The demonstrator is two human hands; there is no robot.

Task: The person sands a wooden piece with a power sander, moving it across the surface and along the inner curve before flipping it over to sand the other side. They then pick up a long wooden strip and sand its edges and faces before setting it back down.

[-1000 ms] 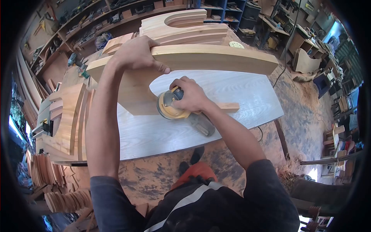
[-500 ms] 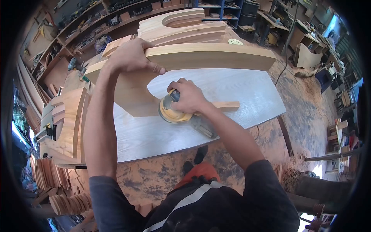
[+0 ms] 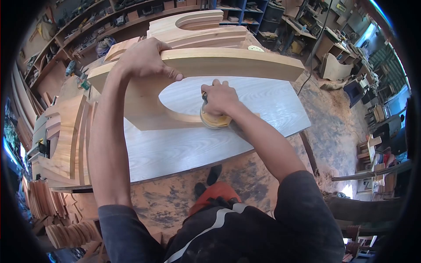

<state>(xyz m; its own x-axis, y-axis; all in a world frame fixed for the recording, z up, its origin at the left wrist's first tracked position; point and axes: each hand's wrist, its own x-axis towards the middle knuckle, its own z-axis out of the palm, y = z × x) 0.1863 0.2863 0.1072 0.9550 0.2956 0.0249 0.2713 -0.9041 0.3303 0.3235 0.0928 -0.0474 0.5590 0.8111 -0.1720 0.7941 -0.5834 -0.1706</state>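
A pale wooden piece with a long thick upper rail and a curved cut-out (image 3: 140, 105) stands on the light wood-grain tabletop (image 3: 175, 153). My left hand (image 3: 147, 59) is closed over its upper rail, thumb on the near face. A yellow orbital sander (image 3: 215, 121) is in my right hand (image 3: 220, 100), fingers wrapped round its top. The sander sits at the lower arm of the wooden piece, right of the curve. My hand and forearm hide part of the sander and the end of that lower arm.
Several similar cut wooden pieces (image 3: 188, 26) lie behind, and more (image 3: 70, 136) stand at the left. A drill (image 3: 71, 68) rests at the back left. A round sanding disc (image 3: 255, 48) lies beyond the rail. A cable (image 3: 315, 52) hangs at the right. Sawdust covers the floor.
My right hand has slid the sander rightward along the lower arm, away from the curve. My left hand keeps its hold on the rail. The whole view has shifted slightly.
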